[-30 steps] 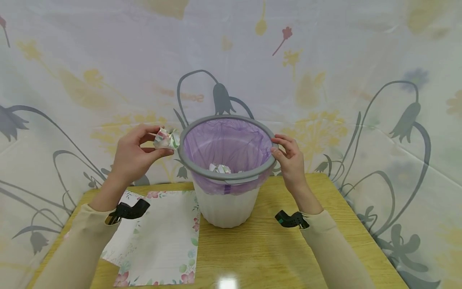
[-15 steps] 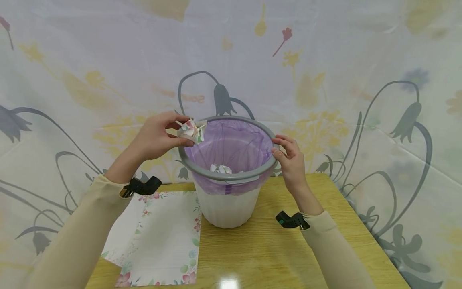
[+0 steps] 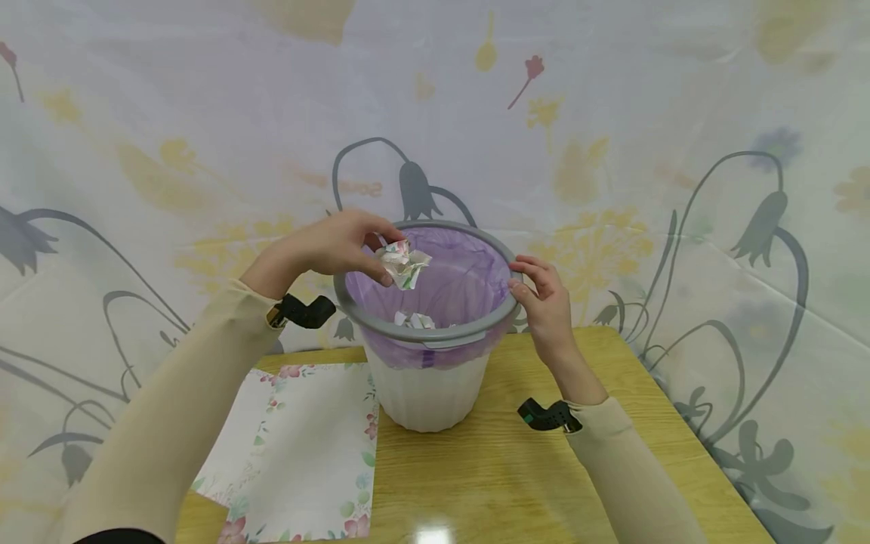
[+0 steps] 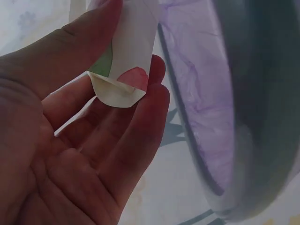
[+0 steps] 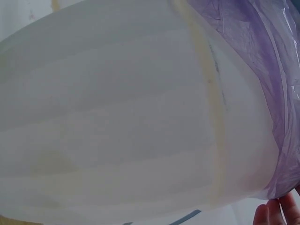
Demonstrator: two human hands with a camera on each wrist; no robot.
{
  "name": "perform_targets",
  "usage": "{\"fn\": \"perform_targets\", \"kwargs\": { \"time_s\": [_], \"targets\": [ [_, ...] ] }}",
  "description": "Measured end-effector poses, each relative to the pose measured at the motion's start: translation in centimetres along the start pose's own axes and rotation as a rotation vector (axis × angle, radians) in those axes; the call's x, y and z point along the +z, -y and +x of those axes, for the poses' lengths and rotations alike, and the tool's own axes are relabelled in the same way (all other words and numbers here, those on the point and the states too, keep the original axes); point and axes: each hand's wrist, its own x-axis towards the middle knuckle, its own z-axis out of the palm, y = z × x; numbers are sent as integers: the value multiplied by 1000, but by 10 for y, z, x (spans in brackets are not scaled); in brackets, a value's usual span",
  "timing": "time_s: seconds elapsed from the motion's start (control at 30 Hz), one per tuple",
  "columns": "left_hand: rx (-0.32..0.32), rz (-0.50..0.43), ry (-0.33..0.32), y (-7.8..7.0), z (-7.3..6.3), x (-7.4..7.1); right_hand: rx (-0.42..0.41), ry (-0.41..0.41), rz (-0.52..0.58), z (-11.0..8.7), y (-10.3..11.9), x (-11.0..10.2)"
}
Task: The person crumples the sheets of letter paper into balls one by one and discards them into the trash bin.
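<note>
My left hand (image 3: pixel 333 243) pinches a crumpled ball of flower-print paper (image 3: pixel 405 266) between thumb and fingers, above the mouth of a trash can (image 3: pixel 430 397). In the left wrist view, the thumb lies along one side of the paper (image 4: pixel 133 42), the fingers behind it. White and ribbed, the can has a grey rim and a purple bag (image 3: pixel 469 276) lining it. Another crumpled paper ball (image 3: pixel 413 321) lies inside, partly hidden by the front rim. At the rim's right side, my right hand (image 3: pixel 552 317) grips with thumb and fingertips; only fingertips (image 5: pixel 276 213) show in the right wrist view.
Two overlapping flat sheets with floral borders, the nearer sheet (image 3: pixel 309 453) and a second sheet (image 3: pixel 234 438), lie left of the can on the wooden table (image 3: pixel 530 483). A flower-patterned cloth (image 3: pixel 612 91) hangs close behind the table.
My left hand has carried the paper ball rightward, from outside the can's left rim to over its opening. The right hand has stayed at the rim.
</note>
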Motion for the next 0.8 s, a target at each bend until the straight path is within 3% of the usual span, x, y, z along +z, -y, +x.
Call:
{"fn": "perform_targets", "kwargs": {
  "time_s": [0.17, 0.5, 0.7, 0.8],
  "targets": [
    [-19, 34, 82, -7, 19, -2, -3, -3, 10, 0, 0, 0],
    [-20, 87, 170, -8, 48, 3, 3, -2, 21, 0, 1, 2],
    [-66, -24, 214, -5, 52, 7, 8, -1, 12, -1, 1, 3],
    [-58, -82, 226, -4, 51, 7, 7, 0, 11, -1, 1, 3]
  ]
}}
